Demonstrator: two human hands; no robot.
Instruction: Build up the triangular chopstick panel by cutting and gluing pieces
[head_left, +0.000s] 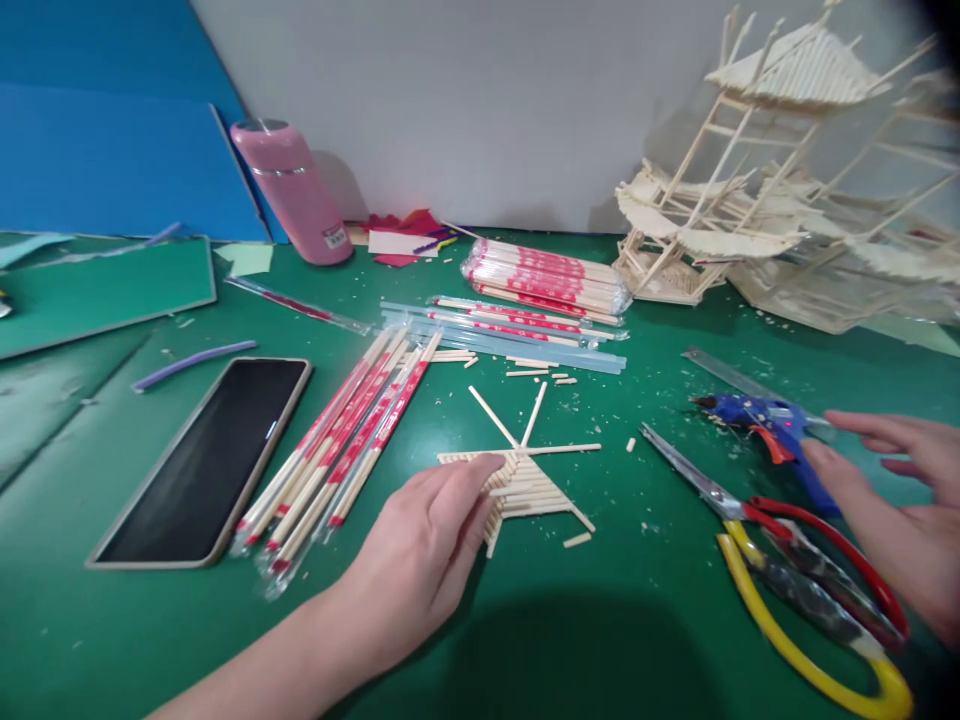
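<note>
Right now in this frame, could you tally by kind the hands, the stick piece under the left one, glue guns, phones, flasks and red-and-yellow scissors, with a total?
Hands (left hand, right hand): 2
Stick piece: 1
Glue gun: 1
Phone: 1
Pink flask: 1
Scissors: 1
Total: 7

readable text: none | flask label point(334, 237): too small | red wrapper print point(390, 420): illegible

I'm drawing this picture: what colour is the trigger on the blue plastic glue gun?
The trigger is orange-red, best seen in the head view.
</note>
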